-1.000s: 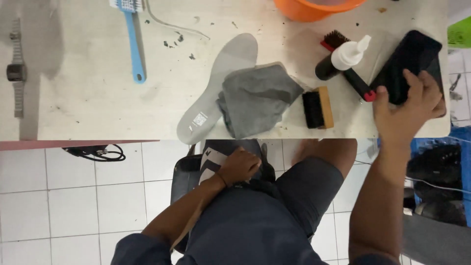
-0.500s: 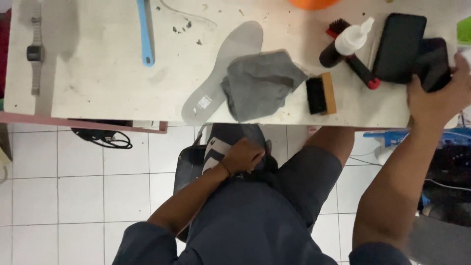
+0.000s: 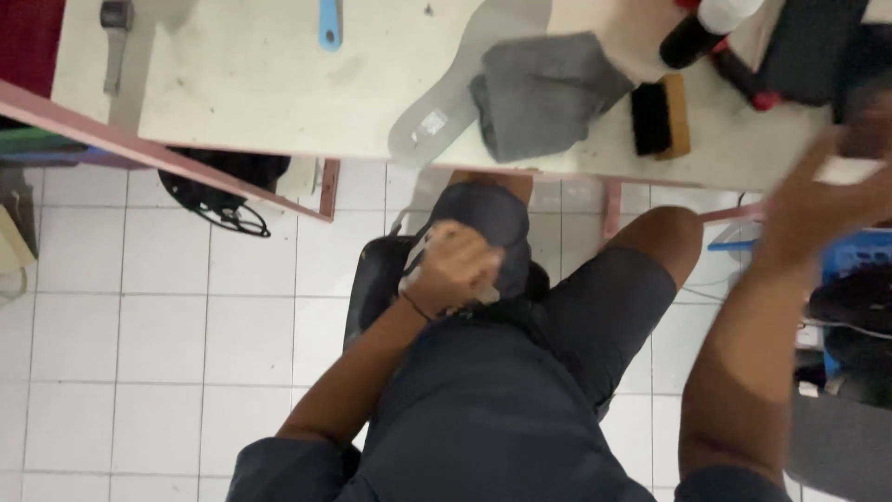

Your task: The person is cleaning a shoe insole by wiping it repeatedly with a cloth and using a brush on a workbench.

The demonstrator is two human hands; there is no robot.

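Shoe [image 3: 483, 223], dark, sits in the lap at frame centre, just under the table [image 3: 279, 102] edge. Left hand [image 3: 455, 270] is curled over it, fingers bent against its side. Right hand [image 3: 818, 204] is a blur at the right edge by the table corner, can't tell its grip. Grey cloth [image 3: 544, 93], insole [image 3: 446, 102] and brush [image 3: 662, 116] lie up top.
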